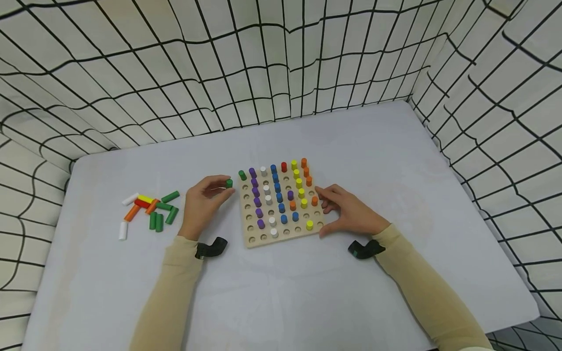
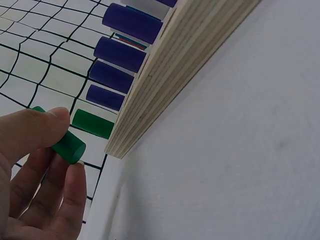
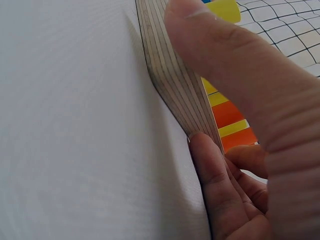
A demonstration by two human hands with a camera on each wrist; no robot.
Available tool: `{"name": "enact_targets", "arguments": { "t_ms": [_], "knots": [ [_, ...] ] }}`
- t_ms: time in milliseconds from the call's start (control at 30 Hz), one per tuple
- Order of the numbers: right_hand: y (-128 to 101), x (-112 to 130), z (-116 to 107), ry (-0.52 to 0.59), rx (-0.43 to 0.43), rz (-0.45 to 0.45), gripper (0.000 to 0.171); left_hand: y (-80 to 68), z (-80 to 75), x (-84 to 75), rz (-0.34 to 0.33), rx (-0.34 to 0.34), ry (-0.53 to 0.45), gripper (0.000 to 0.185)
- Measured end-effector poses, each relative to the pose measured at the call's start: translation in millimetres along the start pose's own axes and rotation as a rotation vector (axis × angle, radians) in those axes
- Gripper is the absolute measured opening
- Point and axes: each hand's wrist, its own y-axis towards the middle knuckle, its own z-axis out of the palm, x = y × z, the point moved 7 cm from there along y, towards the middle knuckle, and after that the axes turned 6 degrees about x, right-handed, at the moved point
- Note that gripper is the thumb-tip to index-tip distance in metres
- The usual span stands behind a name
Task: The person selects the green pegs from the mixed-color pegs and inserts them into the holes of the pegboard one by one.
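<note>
My left hand (image 1: 203,202) pinches a green peg (image 2: 70,147) between thumb and fingers, just left of a wooden pegboard (image 1: 256,238). The board carries columns of purple, white, blue, yellow and orange pegs, plus a red peg (image 1: 284,167) in the far row. One green peg (image 1: 242,175) stands in the far-left corner hole, with open holes below it in that column. My right hand (image 1: 347,210) holds the board's right edge, its thumb by the near right corner and fingers farther up. In the right wrist view the fingertips (image 3: 202,145) touch the layered side.
Loose pegs lie in a group left of my left hand: several green pegs (image 1: 170,196), a red peg (image 1: 142,203), a yellow peg (image 1: 146,199), orange pegs (image 1: 131,212) and white pegs (image 1: 123,231). Black wire mesh (image 1: 246,63) lines the back and sides of the white table (image 1: 281,297).
</note>
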Motion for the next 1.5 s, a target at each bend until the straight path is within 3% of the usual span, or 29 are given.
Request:
{"name": "enact_targets", "arguments": {
  "t_ms": [667,967,1500],
  "knots": [
    [-0.5,-1.5,0.2,-0.014,0.001,0.005,0.119,8.4,21.7,-3.3,0.013,0.032,-0.124,0.035],
    [0.1,-2.1,0.2,-0.004,0.005,0.005,0.119,11.3,31.8,-3.9,0.040,0.036,-0.057,0.033],
    [1.8,-4.9,0.0,-0.016,-0.004,-0.006,0.120,14.6,33.0,-8.7,0.050,0.028,0.026,0.031]
  ]
}}
